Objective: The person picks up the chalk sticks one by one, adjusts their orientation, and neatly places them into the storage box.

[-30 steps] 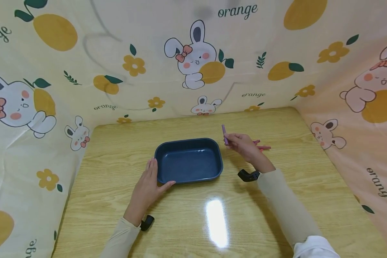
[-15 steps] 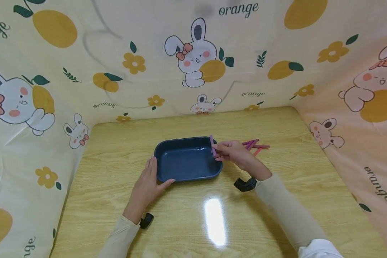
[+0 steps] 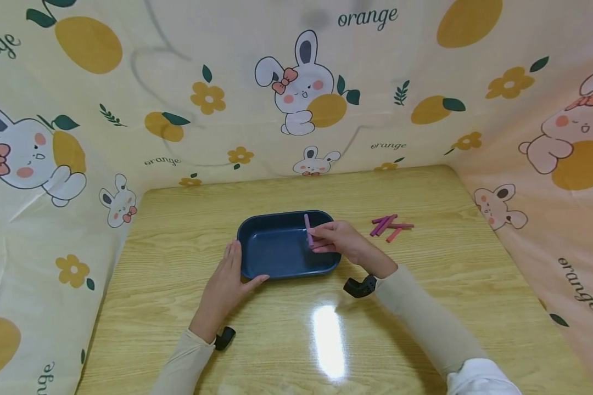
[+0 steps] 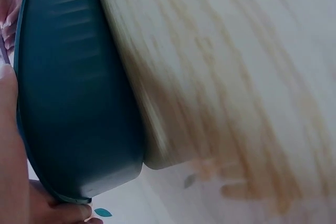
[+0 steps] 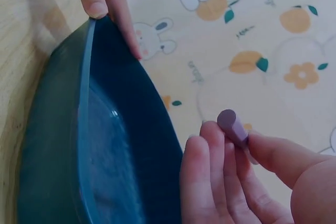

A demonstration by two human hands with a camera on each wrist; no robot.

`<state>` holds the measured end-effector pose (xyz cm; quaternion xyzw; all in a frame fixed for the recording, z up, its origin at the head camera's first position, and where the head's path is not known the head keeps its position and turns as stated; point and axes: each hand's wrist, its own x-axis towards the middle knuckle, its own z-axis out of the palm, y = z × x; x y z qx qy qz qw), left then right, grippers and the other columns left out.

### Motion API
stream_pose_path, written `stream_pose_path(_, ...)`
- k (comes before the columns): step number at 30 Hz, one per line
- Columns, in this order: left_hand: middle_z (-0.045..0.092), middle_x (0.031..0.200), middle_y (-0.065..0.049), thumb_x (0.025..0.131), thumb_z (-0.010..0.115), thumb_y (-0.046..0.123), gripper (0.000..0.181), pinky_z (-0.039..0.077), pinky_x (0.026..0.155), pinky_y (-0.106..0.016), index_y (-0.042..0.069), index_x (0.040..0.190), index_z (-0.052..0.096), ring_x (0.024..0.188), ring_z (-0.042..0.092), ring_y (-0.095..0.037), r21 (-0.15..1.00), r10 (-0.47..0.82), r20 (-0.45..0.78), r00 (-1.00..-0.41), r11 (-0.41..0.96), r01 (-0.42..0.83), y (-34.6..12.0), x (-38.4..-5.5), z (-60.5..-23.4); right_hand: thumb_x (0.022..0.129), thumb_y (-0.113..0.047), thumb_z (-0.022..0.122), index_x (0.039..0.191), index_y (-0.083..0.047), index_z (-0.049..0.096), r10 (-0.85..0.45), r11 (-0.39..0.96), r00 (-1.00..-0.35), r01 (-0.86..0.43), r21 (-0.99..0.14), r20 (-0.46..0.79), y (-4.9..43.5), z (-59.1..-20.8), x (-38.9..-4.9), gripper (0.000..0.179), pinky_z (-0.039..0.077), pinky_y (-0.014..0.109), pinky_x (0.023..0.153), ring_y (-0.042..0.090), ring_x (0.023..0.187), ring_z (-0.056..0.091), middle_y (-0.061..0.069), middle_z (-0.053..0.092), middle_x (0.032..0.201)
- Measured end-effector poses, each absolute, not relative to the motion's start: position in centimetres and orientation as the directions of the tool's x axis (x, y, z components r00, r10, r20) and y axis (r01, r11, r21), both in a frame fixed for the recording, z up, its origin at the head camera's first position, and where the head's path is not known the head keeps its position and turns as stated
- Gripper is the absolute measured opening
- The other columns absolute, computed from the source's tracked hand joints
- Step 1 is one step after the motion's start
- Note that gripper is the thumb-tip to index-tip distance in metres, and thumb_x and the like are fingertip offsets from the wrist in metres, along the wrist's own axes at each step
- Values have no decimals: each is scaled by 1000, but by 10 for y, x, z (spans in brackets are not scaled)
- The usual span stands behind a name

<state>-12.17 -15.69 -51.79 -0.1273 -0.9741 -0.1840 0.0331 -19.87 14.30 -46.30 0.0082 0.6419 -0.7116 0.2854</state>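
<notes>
My right hand [image 3: 343, 241] pinches a short purple chalk-like stick [image 3: 308, 230] between thumb and fingertips, over the right part of a dark blue rectangular dish [image 3: 277, 252]. In the right wrist view the stick [image 5: 234, 128] points its blunt end toward the camera, and nothing shows on the visible dish floor. My left hand [image 3: 223, 288] rests against the dish's left end, its fingers extended along the end wall and its thumb at the near rim. The left wrist view shows the dish's outer side wall [image 4: 79, 87] close up.
Several purple, pink and red sticks [image 3: 385, 224] lie in a loose heap right of the dish on the wood-grain table [image 3: 192, 219]. Patterned cloth walls [image 3: 237, 109] stand at the back and both sides. Each wrist bears a black device [image 3: 359, 287].
My right hand has carried the purple stick leftward from near the heap, across the dish's right rim, to over its inside. The left hand and dish stay put.
</notes>
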Motion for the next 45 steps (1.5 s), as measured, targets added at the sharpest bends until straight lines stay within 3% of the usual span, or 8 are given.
stream_pose_path(15,12,153,-16,77,37,80,110,23,108,-43,1,148,8,140,9,-24,327,224,78,-971,915,238,-157,-121,-517,88,-17,65,103,8,65,-404,77,-822,406,-911,-401,98,-473,-202,29,54,36,71,21,73,68,15,68,83)
stream_pose_path(24,14,152,-18,77,37,79,110,24,108,-43,1,148,9,140,10,-25,339,223,80,-972,910,237,-157,-122,-519,90,-20,63,104,4,67,-448,119,-791,408,-905,-416,66,-483,-202,29,53,39,76,23,78,68,16,68,88)
stream_pose_path(31,15,152,-18,76,39,79,111,25,107,-45,2,149,8,140,12,-26,341,219,82,-972,910,234,-157,-123,-520,89,-22,64,99,1,69,-437,146,-782,427,-893,-445,46,-487,-204,25,55,34,70,22,77,68,16,68,88)
stream_pose_path(45,11,153,-18,78,37,78,109,23,108,-44,1,148,7,140,10,-25,349,238,59,-970,905,243,-157,-123,-517,90,-11,61,96,6,69,-386,144,-789,460,-876,-478,24,-509,-210,19,55,32,64,19,68,68,16,68,79)
